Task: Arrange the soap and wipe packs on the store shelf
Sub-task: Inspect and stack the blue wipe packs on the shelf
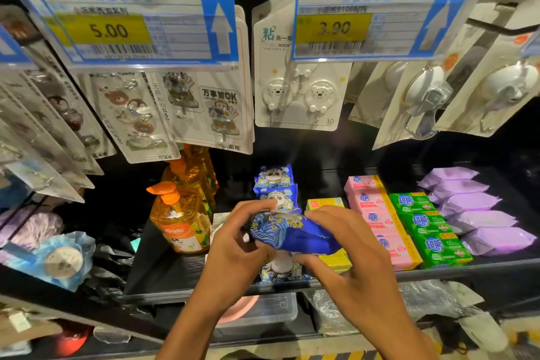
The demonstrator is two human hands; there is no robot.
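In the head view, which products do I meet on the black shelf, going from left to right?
Orange pump bottles → blue panda wipe packs → yellow soap packs → pink soap packs → green soap packs → purple wipe packs.

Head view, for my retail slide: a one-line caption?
Left hand and right hand grip a blue wipe pack over the shelf, beside pink soap bars.

Blue wipe pack [292, 232]: both ends covered by the fingers of the left hand [236, 240] and right hand [350, 245]. Panda pack [282, 267] beneath: mostly hidden under the hands. Yellow soap boxes [324, 203]: mid-row behind the right hand. Price tags [134, 26]: small print blurred, unreadable. Hook cards [17, 114], far left: cut by the frame edge.
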